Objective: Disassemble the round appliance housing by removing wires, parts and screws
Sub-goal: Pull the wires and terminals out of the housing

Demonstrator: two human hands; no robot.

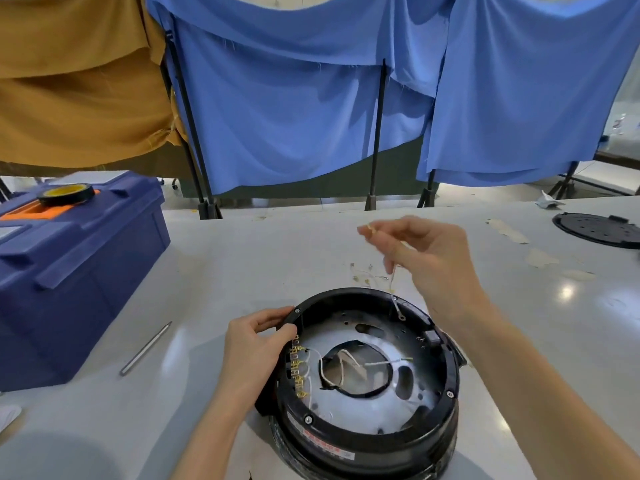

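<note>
The round housing [398,441] sits open side up on the near part of the bench [242,258], in front of the person. The left hand [256,344] grips its left rim, fingers curled over the edge. The right hand [426,258] is raised above the far rim, thumb and fingers pinched together on a thin pale wire [393,285]; the wire hangs limp from the pinch, and its ring terminal [402,317] dangles just inside the far rim, apparently free of any fixing.

The wire looks light and floppy, so a fingertip pinch is enough; a fixed lead is probably better taken at its metal end than by the strand. The housing looks rigid and could slide or turn on the smooth bench; a steadying grip on the rim suits it.

Work seems to remain: a row of yellow terminals [298,370] lines the left inner wall; white leads [346,362] loop through the central opening; at least 3 rim screws [308,419] are in place.

A blue toolbox [79,271] carrying a tape roll [65,194] stands at left; a metal rod [145,348] lies between it and the housing; some small loose wires [367,276] lie just beyond the housing; a black round cover [599,230] lies far right.
</note>
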